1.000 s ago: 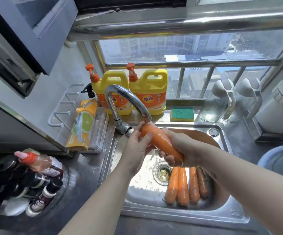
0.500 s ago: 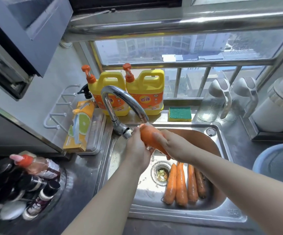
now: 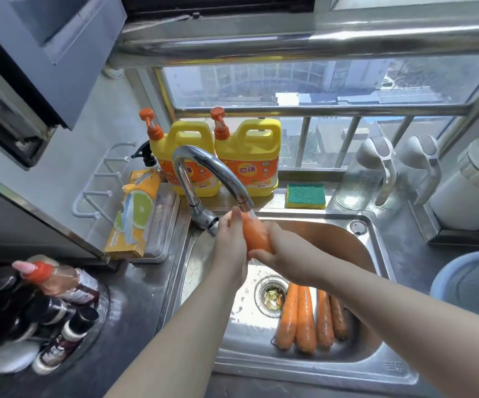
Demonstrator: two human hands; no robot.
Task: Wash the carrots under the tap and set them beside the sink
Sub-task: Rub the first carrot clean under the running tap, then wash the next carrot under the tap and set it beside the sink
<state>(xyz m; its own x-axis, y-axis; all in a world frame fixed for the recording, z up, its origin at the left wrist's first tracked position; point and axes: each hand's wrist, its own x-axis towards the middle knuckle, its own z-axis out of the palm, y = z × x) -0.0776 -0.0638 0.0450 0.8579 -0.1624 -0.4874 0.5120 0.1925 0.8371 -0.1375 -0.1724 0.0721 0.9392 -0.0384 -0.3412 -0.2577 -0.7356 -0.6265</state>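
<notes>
An orange carrot [image 3: 257, 234] is held right under the spout of the chrome tap [image 3: 203, 165], where water runs onto its thick end. My left hand [image 3: 231, 242] wraps its left side and my right hand [image 3: 282, 255] grips its lower part from the right, hiding the tip. Several more carrots [image 3: 304, 320] lie side by side on the floor of the steel sink [image 3: 376, 234], right of the drain [image 3: 271, 294].
Two yellow detergent jugs [image 3: 246, 162] and a green sponge [image 3: 305, 195] stand behind the sink. A tray with an orange box [image 3: 137, 214] sits to the left, bottles [image 3: 45, 305] at front left, glass jugs [image 3: 376, 173] and a blue bowl [image 3: 470, 285] on the right.
Both hands have slid together along the carrot, so less of it shows now. It stays under the spout. The carrots in the sink have not moved.
</notes>
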